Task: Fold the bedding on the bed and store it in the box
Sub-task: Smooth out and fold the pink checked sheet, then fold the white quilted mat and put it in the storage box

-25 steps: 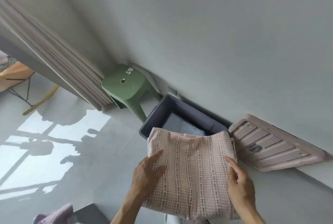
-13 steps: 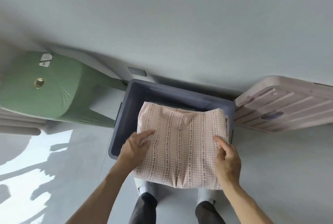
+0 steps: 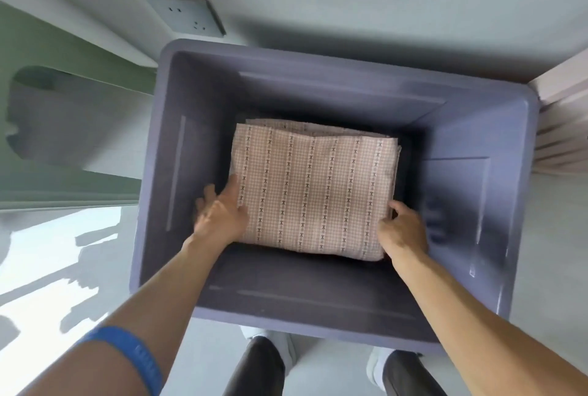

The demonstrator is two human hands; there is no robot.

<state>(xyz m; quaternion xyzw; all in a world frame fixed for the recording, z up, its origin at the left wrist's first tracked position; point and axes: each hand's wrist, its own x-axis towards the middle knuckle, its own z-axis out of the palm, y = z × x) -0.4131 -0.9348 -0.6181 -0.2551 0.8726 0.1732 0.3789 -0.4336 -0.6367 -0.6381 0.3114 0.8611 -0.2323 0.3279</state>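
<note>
Bedding down in the box

I hold the folded bedding [image 3: 315, 192] inside the box [image 3: 477, 204], left hand [image 3: 219, 216] gripping at nine o'clock, right hand [image 3: 402, 230] at three; both equally near.

Head view (only one): looks steeply down, close, into purple box [image 3: 318, 58] by wall.

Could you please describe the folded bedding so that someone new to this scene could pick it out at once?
Find the large grey-blue box on the floor against the wall. Deep inside it lies the folded bedding, with the left hand and right hand at its sides. It is the only patterned thing: pink check cloth with dark dotted stripes.
</note>
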